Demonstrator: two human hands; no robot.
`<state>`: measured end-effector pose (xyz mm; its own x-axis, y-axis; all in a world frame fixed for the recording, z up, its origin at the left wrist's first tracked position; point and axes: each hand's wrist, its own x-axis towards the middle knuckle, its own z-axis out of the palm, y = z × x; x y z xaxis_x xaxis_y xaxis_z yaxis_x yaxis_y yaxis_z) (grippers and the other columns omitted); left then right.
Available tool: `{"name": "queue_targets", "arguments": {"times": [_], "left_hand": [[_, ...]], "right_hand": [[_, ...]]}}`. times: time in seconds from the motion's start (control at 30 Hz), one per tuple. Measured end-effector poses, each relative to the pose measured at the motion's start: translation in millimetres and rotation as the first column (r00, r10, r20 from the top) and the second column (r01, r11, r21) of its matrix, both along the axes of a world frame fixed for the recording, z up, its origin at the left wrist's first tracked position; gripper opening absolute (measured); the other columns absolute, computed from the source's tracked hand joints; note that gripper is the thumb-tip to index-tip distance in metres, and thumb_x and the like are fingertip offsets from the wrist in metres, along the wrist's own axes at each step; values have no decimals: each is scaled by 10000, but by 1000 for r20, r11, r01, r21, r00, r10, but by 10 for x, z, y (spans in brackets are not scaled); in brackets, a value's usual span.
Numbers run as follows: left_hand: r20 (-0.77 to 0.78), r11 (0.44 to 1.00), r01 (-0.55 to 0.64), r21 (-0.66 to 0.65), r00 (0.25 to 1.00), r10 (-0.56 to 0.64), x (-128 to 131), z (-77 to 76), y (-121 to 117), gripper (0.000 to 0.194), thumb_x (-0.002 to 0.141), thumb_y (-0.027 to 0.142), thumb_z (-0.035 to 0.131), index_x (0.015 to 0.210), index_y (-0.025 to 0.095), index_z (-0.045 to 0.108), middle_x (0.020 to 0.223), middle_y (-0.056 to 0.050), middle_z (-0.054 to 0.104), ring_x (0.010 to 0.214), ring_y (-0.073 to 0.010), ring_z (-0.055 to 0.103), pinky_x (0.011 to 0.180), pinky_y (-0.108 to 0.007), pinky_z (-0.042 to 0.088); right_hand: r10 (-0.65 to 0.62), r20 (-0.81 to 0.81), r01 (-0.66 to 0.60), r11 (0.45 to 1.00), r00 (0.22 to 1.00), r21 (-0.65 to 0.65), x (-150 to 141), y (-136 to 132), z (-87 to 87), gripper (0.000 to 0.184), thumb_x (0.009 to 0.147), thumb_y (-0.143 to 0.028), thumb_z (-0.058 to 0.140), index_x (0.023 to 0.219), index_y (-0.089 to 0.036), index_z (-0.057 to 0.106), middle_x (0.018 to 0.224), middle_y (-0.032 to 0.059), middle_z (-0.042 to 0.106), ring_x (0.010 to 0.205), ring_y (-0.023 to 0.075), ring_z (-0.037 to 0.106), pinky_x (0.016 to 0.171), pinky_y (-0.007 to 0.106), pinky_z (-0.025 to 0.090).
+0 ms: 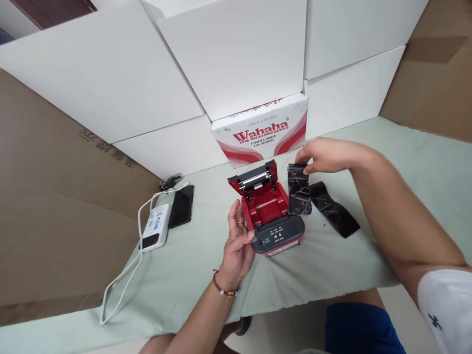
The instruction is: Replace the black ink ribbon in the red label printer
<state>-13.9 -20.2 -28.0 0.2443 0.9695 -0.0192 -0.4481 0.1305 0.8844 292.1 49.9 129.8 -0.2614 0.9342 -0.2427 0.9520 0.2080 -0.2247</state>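
Note:
A small red and black label printer [280, 236] sits on the cloth with its lid [254, 177] raised, and its red paper bay [267, 209] shows nothing inside. My left hand [238, 241] grips the printer's left side, thumb on the dark top panel. Beside the printer's right edge, my right hand [324, 155] pinches the top of a black strip with pale marbled lines [300, 191], which hangs down. Another dark strip [334, 209] lies on the cloth just right of it; whether the two are joined is hidden.
Behind the printer stands a Wahaha water carton [263, 132] against white boxes [236, 54]. On the left lie a white power bank [157, 226], a black phone [182, 206] and a looped white cable [123, 275]. Cardboard walls [55, 196] flank the green cloth [206, 265].

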Motion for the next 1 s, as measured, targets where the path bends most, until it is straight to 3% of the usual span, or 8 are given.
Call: {"name": "queue_targets", "arguments": {"times": [0.1, 0.2, 0.37, 0.5, 0.67, 0.77, 0.9, 1.0], "left_hand": [[8, 1000, -1, 1, 1000, 1, 2, 4, 4, 847, 767, 270, 861, 1540, 483, 590, 1759, 12, 464, 1687, -341, 388, 1373, -556, 385], [13, 1000, -3, 6, 1000, 3, 12, 13, 5, 850, 757, 269, 864, 1537, 475, 596, 1773, 17, 452, 1716, -334, 343, 1410, -555, 320], [29, 1000, 2, -4, 1000, -2, 34, 1, -12, 864, 770, 273, 859, 1560, 474, 572, 1804, 29, 415, 1732, -326, 312, 1419, -535, 304], [35, 999, 52, -15, 998, -52, 35, -20, -8, 894, 810, 316, 842, 1628, 461, 508, 1854, 38, 346, 1744, -333, 285, 1407, -520, 327], [2, 990, 133, -37, 991, -133, 8, -52, 56, 969, 794, 348, 846, 1681, 391, 461, 1840, -16, 392, 1738, -366, 290, 1404, -529, 315], [4, 990, 136, -28, 991, -136, 4, -69, 73, 964, 793, 347, 842, 1678, 385, 463, 1831, -23, 408, 1731, -371, 301, 1399, -530, 317], [7, 993, 119, -5, 993, -119, 15, -74, 66, 913, 797, 337, 834, 1646, 380, 503, 1825, -25, 419, 1727, -358, 314, 1404, -518, 305], [12, 995, 101, 1, 995, -101, 26, -73, 66, 888, 796, 334, 845, 1623, 374, 526, 1817, -36, 431, 1715, -353, 344, 1393, -524, 321]], "right_hand": [[42, 152, -24, 993, 988, -115, -172, 227, -272, 413, 913, -202, 715, 1309, -176, 831, 1218, 114, 836, 1085, 276, 749, 810, 326, 488], [80, 189, -33, 970, 979, -239, -308, 301, -401, 480, 906, -182, 731, 1381, -180, 800, 1210, 113, 836, 1050, 259, 753, 769, 316, 469], [21, 268, 47, 968, 963, -245, -47, 329, -438, 551, 863, -168, 799, 1409, -96, 776, 1306, 189, 800, 1106, 307, 733, 826, 356, 477], [-11, 293, 118, 929, 956, -351, 141, 368, -519, 470, 782, -121, 856, 1251, -104, 844, 1161, 171, 824, 958, 291, 740, 779, 357, 481], [35, 237, 58, 926, 971, -373, 140, 356, -562, 352, 762, -92, 838, 1109, -142, 869, 1056, 135, 819, 971, 290, 723, 773, 356, 466], [29, 194, 41, 937, 981, -348, 118, 341, -565, 333, 726, -116, 885, 1053, -175, 869, 1035, 118, 813, 991, 289, 715, 801, 359, 476], [60, 251, 42, 923, 966, -382, -7, 364, -601, 282, 666, -160, 945, 929, -149, 845, 960, 103, 807, 888, 259, 715, 801, 360, 501], [102, 267, 9, 922, 958, -386, -32, 329, -506, 253, 699, -135, 891, 947, -125, 842, 930, 90, 806, 863, 252, 722, 780, 341, 506]]}}
